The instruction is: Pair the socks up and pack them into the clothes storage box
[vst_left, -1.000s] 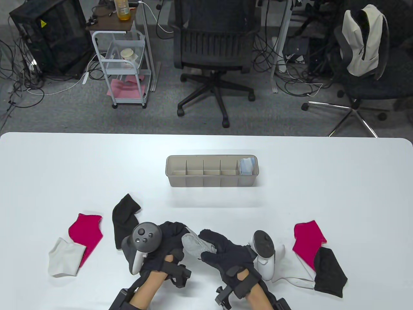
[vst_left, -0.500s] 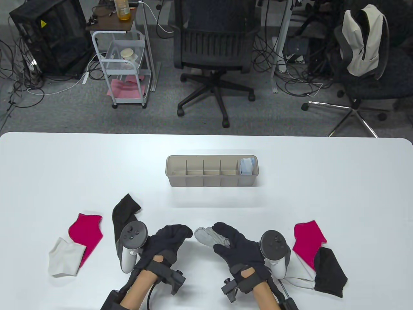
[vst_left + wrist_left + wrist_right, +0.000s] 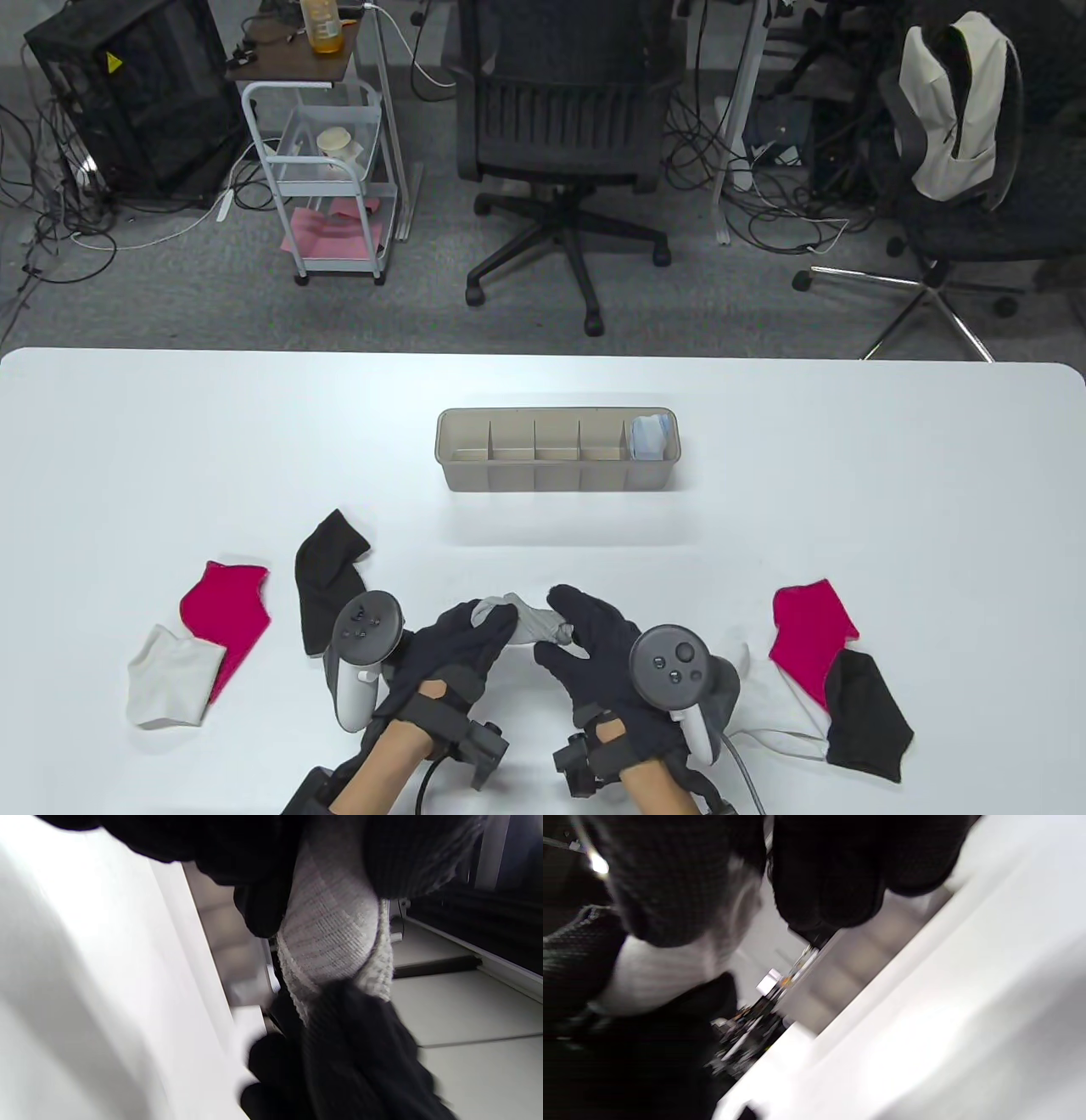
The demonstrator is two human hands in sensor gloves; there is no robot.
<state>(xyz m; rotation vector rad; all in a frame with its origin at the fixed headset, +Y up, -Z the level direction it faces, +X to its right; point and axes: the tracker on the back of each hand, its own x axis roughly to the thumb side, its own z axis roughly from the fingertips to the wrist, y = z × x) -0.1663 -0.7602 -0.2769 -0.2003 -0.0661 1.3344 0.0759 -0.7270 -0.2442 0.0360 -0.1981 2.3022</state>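
Observation:
Both hands hold a bunched grey sock (image 3: 530, 621) near the table's front edge. My left hand (image 3: 475, 628) grips its left end and my right hand (image 3: 573, 628) grips its right end. In the left wrist view the grey sock (image 3: 331, 938) is stretched between dark gloved fingers (image 3: 263, 904). The right wrist view shows the pale sock (image 3: 666, 971) under my fingers (image 3: 823, 878). The beige storage box (image 3: 556, 484) stands mid-table, with a light blue sock pair (image 3: 652, 437) in its rightmost compartment. The other compartments look empty.
Loose socks lie on the table: a black sock (image 3: 327, 577), a pink sock (image 3: 225, 615) and a white sock (image 3: 165, 679) at the left; a pink sock (image 3: 810, 637), a black sock (image 3: 865, 705) and a white sock (image 3: 776, 709) at the right.
The hands separated half a second ago, with the grey sock in the right hand alone. Now the left hand has come back and both hands hold the sock between them.

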